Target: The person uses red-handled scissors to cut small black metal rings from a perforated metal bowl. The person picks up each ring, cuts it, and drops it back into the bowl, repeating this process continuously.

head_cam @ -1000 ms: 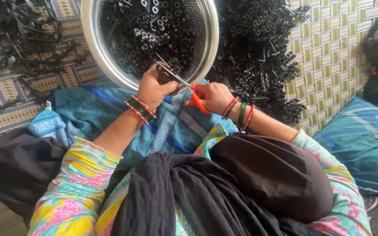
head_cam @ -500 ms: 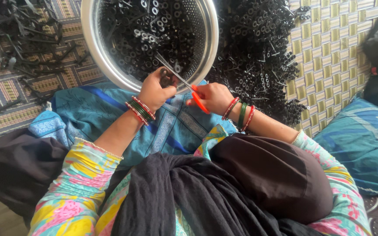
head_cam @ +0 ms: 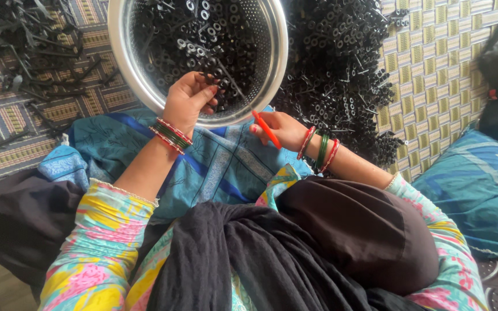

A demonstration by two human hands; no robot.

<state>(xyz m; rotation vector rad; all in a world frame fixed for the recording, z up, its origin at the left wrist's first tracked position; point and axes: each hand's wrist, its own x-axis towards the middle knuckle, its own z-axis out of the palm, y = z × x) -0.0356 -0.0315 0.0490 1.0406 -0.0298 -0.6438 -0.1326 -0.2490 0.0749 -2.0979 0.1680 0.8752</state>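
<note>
My left hand [head_cam: 188, 99] reaches over the near rim of a perforated steel bowl [head_cam: 127, 74], fingers curled around a small black plastic piece [head_cam: 210, 78]. The bowl holds many small black ring-shaped parts [head_cam: 203, 34]. My right hand [head_cam: 280, 131] sits just below the rim and grips a red-handled cutter [head_cam: 265, 128]. Its thin metal tip points up and left into the bowl. The two hands are a short way apart. Both wrists wear red and green bangles.
A large heap of black plastic parts [head_cam: 341, 69] lies right of the bowl on a patterned mat [head_cam: 433, 63]. Black branched strips [head_cam: 30, 52] are scattered at the left. Blue cloth [head_cam: 226, 167] covers my lap. A blue cushion [head_cam: 479, 190] lies at the right.
My left hand has left the cutter and moved up over the bowl's rim. My right hand has lowered slightly with the cutter still in it.
</note>
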